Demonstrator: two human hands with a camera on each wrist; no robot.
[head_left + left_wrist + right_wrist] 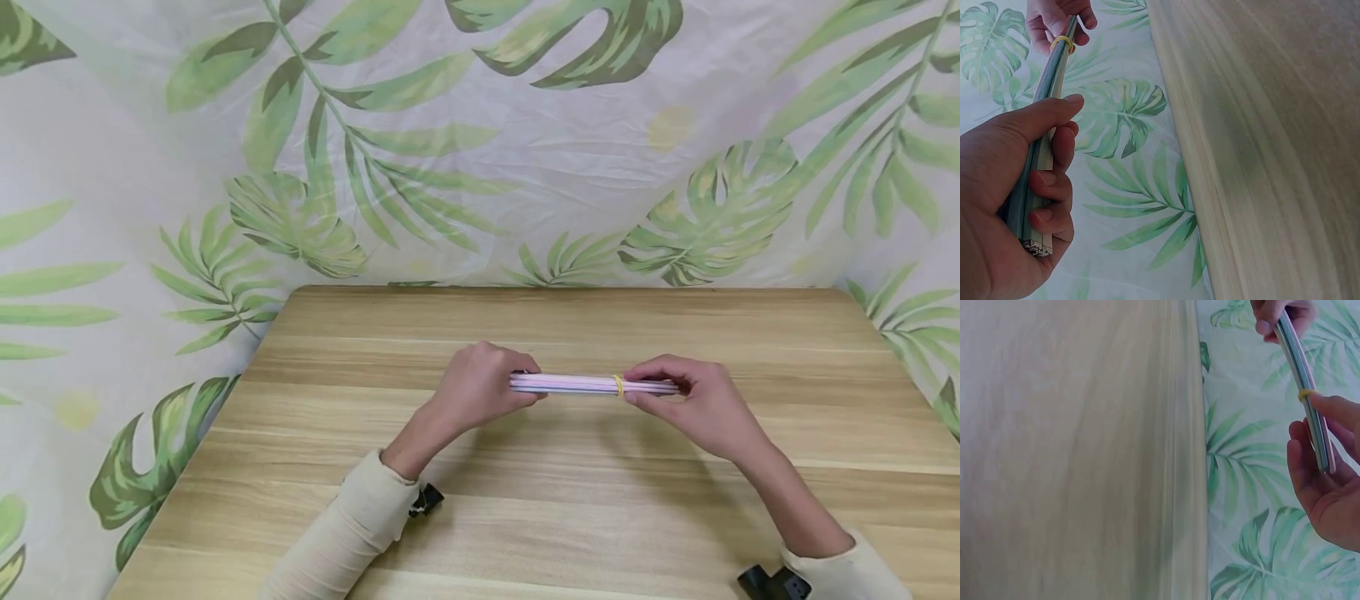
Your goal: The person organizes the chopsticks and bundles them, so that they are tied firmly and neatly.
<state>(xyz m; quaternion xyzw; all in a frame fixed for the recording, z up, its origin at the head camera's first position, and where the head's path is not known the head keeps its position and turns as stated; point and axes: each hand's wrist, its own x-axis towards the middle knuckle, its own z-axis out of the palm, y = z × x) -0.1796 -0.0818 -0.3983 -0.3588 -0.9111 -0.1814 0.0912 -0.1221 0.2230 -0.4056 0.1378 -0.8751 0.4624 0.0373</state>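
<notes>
Hands [480, 385] [701, 406] around banded straw bundle [581, 384]

My head camera looks forward and down over the counter [570, 500] from a moderate distance. Each wrist camera sits close behind its own hand, looking along the bundle of sticks [1047, 87] toward the opposite hand; all three views share it.

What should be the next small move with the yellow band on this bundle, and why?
Probably the right hand should slide the yellow rubber band further toward the middle of the bundle of thin sticks. The band sits near the right end, by the right fingers, while the left hand grips the other end.
</notes>
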